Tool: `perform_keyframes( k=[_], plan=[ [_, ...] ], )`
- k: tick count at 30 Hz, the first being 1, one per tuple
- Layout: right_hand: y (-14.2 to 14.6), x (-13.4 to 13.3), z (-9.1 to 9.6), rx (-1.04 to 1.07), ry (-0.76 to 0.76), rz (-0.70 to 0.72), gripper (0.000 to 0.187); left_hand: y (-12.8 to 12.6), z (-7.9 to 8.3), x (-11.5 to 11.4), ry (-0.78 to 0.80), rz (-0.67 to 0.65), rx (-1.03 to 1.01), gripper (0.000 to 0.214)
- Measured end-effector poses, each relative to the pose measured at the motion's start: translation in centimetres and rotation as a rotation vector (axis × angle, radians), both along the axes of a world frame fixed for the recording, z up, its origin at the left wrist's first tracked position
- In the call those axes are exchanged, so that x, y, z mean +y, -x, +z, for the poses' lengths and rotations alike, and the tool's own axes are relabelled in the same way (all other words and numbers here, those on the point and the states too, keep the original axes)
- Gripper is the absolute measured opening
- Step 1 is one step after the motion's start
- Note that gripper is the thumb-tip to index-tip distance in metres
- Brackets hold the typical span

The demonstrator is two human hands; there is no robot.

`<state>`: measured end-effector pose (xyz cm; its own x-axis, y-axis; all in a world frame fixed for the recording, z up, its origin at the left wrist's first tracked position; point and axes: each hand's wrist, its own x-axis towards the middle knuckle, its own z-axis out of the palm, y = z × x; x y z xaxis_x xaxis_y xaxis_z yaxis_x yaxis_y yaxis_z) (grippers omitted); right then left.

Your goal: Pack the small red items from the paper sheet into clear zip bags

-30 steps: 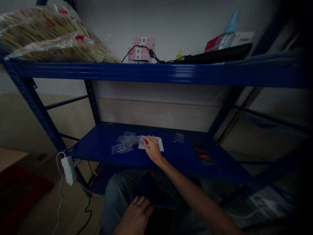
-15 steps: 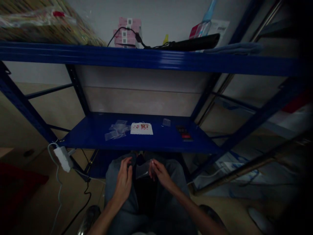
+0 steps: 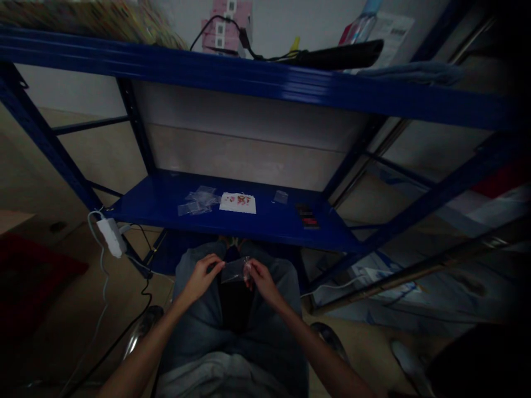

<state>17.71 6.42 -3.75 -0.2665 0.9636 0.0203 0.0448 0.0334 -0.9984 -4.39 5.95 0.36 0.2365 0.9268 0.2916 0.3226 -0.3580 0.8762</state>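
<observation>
Above my lap, my left hand (image 3: 201,278) and my right hand (image 3: 259,282) pinch opposite sides of a small clear plastic bag (image 3: 235,271). Its contents, if any, cannot be made out. Ahead of my hands lies a low blue steel shelf (image 3: 249,228). On it rest a white card with red marks (image 3: 238,203), a loose pile of clear plastic bags (image 3: 198,200), and one small clear bag (image 3: 281,197). A dark strip with red marks (image 3: 307,216) lies to their right.
A blue upper shelf beam (image 3: 249,72) crosses above, carrying pink boxes (image 3: 226,27) and a black cabled device (image 3: 340,55). A white power adapter (image 3: 111,236) hangs at the shelf's left post, with cables trailing to the floor.
My right hand has left the card on the shelf and joined my left hand over my lap. Both hands now hold the small bag, closer together than before.
</observation>
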Motion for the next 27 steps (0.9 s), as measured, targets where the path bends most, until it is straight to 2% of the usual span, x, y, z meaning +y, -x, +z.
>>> perform_keyframes(
  k=[5,8,11,15,18,20,22,25,27],
  plan=[
    [0.2,-0.2,0.2,0.022,-0.007,0.036,0.033,0.3,-0.8,0.5,0.027,-0.005,-0.006,0.028],
    [0.4,-0.4,0.9,0.013,-0.033,0.038,0.029,0.0,-1.4,0.4,0.047,0.103,-0.074,0.025],
    [0.3,-1.0,1.3,0.015,-0.035,0.022,0.022,-0.8,-1.9,-0.4,0.101,0.229,-0.234,0.025],
    [0.1,-1.8,1.3,0.016,-0.013,-0.051,0.016,-1.9,-2.6,-1.7,0.225,0.286,-0.371,0.029],
    [0.0,-1.6,1.5,0.019,-0.004,-0.091,0.016,-2.0,-2.6,-2.1,0.191,0.306,-0.364,0.033],
    [0.0,-1.1,1.5,0.014,0.017,-0.112,0.017,-1.6,-2.1,-2.2,0.05,0.329,-0.261,0.035],
    [0.0,-0.8,1.4,0.011,0.065,-0.127,0.019,-1.3,-1.5,-2.2,-0.139,0.286,-0.054,0.046],
    [0.4,-0.7,0.7,0.025,0.17,-0.133,0.023,-1.5,-1.3,-2.4,-0.332,0.079,0.317,0.076],
    [0.7,-1.0,0.3,0.037,0.224,-0.116,0.024,-2.3,-1.7,-2.6,-0.382,-0.029,0.489,0.084]
  ],
)
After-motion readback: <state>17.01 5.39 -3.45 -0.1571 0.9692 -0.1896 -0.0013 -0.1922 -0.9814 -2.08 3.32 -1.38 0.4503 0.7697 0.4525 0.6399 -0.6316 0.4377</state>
